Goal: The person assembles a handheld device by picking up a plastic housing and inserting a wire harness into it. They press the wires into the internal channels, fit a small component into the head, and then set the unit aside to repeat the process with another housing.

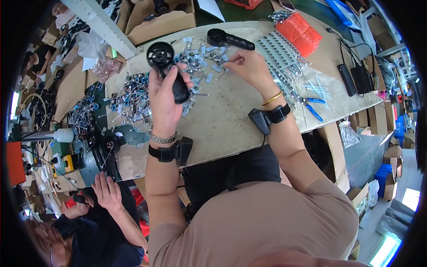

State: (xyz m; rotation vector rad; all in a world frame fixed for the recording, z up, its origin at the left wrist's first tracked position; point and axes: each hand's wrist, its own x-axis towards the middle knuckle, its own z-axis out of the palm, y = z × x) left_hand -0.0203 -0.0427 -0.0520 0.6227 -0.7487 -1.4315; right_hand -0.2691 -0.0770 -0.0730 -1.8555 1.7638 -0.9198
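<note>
Currently, the left hand (164, 99) grips a black housing (161, 55) by its handle (180, 91), fingers curled, over the left side of the bench (218, 118). The right hand (250, 69) has thumb and forefinger pressed together by the loose parts (205, 55) — whether pinching one, I cannot tell — just beside a second housing (231, 40) at the far edge.

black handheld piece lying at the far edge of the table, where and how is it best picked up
Probably by the slim handle of the black handheld piece, from the right and near side with the right hand. It lies with its round head leftward and the handle pointing right, close above that hand, while small metal parts crowd the head's near side.
</note>
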